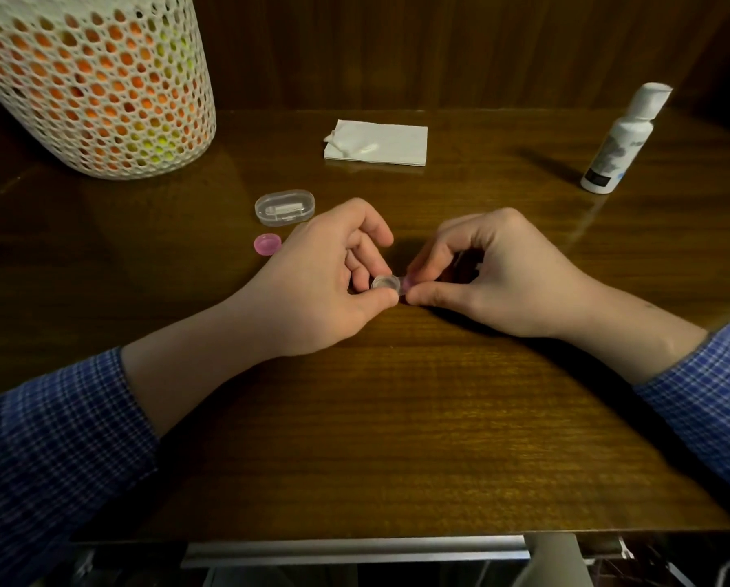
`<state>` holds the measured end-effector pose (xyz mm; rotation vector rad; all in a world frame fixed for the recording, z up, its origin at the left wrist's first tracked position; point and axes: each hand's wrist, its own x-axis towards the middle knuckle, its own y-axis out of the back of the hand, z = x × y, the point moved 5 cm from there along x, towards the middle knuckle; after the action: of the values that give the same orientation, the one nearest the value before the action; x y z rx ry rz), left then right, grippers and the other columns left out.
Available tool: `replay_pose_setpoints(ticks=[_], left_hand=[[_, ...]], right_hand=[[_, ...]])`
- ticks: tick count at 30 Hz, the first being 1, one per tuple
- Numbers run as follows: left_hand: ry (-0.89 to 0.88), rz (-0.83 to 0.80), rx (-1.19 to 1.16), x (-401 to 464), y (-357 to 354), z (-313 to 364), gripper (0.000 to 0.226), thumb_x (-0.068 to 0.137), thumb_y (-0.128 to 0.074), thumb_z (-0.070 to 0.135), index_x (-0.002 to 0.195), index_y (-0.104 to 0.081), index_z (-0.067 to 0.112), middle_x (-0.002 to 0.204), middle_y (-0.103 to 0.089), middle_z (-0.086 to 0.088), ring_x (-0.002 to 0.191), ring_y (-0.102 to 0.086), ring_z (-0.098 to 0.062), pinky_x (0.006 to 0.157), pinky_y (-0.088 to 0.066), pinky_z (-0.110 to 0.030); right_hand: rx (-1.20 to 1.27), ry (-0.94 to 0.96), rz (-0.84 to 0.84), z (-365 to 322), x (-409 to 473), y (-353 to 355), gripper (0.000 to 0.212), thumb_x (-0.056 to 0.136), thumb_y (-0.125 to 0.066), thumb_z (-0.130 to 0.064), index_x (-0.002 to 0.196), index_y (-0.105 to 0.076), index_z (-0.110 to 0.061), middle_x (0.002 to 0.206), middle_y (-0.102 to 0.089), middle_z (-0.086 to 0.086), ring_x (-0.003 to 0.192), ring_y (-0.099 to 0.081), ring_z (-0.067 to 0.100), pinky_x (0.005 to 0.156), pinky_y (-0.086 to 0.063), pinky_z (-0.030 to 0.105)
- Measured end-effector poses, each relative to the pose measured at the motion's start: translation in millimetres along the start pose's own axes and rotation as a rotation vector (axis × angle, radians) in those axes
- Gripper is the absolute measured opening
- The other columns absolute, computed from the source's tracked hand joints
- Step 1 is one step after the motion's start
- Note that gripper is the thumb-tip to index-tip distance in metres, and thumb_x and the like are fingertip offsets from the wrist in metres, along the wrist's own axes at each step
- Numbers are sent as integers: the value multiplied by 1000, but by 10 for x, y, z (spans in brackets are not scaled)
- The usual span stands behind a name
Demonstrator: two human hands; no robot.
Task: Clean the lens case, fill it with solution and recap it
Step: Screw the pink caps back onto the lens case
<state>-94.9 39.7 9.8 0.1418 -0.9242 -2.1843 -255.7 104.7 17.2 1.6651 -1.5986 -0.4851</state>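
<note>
Both hands pinch the lens case (386,283) mid-frame, left hand (333,281) on its open well, right hand (488,275) on the pink cap (409,282), so a slipping twist might flip it.

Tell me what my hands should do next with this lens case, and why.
Probably twist off the second cap. The left hand steadies the case at its open well, the right hand pinches the pink cap on the other well, and one pink cap already lies on the table.

No legible text – label on the solution bottle (620,139) too blurred to read.
</note>
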Motion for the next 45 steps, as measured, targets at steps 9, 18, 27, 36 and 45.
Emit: replay_pose_setpoints(ticks=[9, 18, 27, 36, 45], left_hand=[[13, -5, -1, -9, 10, 17, 45, 80, -86, 12, 115, -60, 21, 90, -72, 7, 77, -71, -7, 64, -57, -15], [15, -4, -1, -12, 16, 35, 45, 79, -87, 13, 113, -60, 20, 89, -71, 8, 76, -70, -2, 63, -55, -12], [12, -12, -8, -15, 13, 26, 45, 79, -87, 13, 114, -60, 20, 90, -71, 8, 79, -71, -3, 65, -56, -13], [-7, -8, -9, -8, 17, 10, 44, 79, -87, 14, 112, -59, 18, 90, -71, 7, 81, -71, -6, 67, -57, -14], [-10, 3, -23, -6, 4, -29, 36, 79, -86, 10, 102, -59, 17, 92, -72, 4, 75, -72, -13, 66, -61, -21]], right_hand=[[-8, 35, -42, -8, 16, 24, 12, 79, -85, -28, 84, -79, -19, 105, -75, -9, 102, -70, 3, 93, -56, 27], [-8, 11, 13, -15, 27, -17, 18, 75, -85, -34, 78, -77, -19, 89, -74, -6, 88, -73, 10, 85, -60, 38], [30, 18, -87, 18, 6, 20, 7, 82, -84, -19, 85, -78, -17, 98, -75, -5, 95, -74, 12, 89, -60, 38], [33, 9, -88, 23, 18, 16, 11, 79, -86, -22, 84, -77, -19, 96, -75, -4, 92, -74, 14, 85, -61, 40], [-67, 17, -34, -46, -4, -12, 11, 81, -85, -23, 79, -75, -22, 90, -73, -11, 89, -72, 4, 86, -60, 36]])
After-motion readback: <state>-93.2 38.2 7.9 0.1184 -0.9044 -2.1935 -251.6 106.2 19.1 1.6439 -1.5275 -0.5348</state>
